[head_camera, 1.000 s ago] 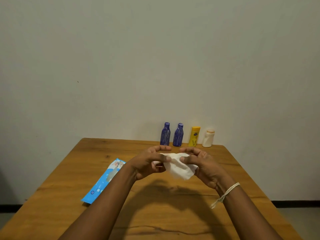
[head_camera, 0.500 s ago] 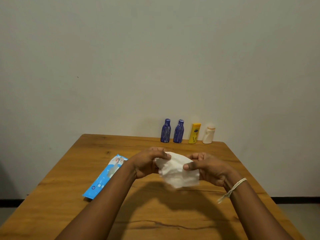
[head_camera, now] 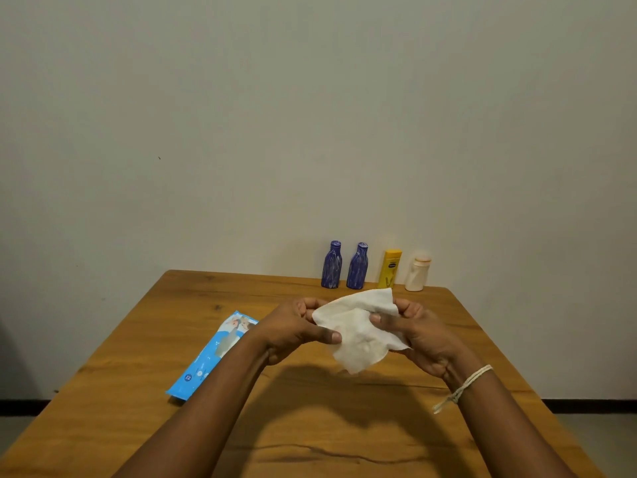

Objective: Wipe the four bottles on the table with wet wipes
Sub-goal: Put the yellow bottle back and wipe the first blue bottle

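A white wet wipe [head_camera: 358, 329] is stretched above the table's middle between both hands. My left hand [head_camera: 293, 331] pinches its left edge and my right hand [head_camera: 418, 334] pinches its right side. Along the far table edge stand two blue bottles [head_camera: 331, 265] [head_camera: 357, 266], a yellow bottle [head_camera: 390, 269] and a cream-white bottle [head_camera: 417, 273], all upright in a row against the wall, well beyond my hands.
A blue pack of wet wipes [head_camera: 213, 353] lies flat on the wooden table [head_camera: 144, 391], left of my left forearm. A plain wall rises right behind the bottles. A string bracelet circles my right wrist.
The wipe has been pulled open from a small bunch into a wider sheet as my hands drew apart. The view has tilted slightly.
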Demonstrator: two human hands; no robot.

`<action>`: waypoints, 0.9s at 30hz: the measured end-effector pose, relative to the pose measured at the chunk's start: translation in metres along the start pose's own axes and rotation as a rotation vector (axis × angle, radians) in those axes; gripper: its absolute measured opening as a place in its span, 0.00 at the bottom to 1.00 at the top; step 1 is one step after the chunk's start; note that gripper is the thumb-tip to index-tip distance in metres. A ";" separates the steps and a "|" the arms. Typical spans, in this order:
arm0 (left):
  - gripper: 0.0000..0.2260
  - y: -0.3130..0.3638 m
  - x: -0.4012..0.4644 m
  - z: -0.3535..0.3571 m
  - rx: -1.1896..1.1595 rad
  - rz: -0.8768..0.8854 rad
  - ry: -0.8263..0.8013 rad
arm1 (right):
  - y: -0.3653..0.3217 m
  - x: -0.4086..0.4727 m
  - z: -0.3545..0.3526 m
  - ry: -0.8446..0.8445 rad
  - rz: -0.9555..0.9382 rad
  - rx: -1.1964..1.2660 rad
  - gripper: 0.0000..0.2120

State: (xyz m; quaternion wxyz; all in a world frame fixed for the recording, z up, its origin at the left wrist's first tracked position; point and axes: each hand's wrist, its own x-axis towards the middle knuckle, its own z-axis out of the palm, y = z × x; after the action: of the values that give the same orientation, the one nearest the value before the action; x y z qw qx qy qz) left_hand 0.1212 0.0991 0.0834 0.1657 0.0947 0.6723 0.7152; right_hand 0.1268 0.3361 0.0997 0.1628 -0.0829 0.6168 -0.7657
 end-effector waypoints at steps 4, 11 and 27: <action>0.10 0.000 0.000 -0.005 -0.036 0.101 0.045 | -0.007 0.000 0.000 -0.004 -0.056 -0.102 0.09; 0.12 0.013 -0.008 -0.006 0.130 0.248 0.054 | -0.023 -0.005 0.001 -0.046 -0.059 -0.321 0.23; 0.20 0.028 -0.011 0.000 0.036 -0.026 -0.201 | -0.057 -0.024 0.021 -0.103 -0.076 -0.820 0.20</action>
State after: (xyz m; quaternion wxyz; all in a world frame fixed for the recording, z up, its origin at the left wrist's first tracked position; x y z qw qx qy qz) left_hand 0.1284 0.0942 0.1120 0.2396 0.1600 0.6662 0.6878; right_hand 0.1473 0.3357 0.1612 0.1185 -0.2019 0.8581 -0.4571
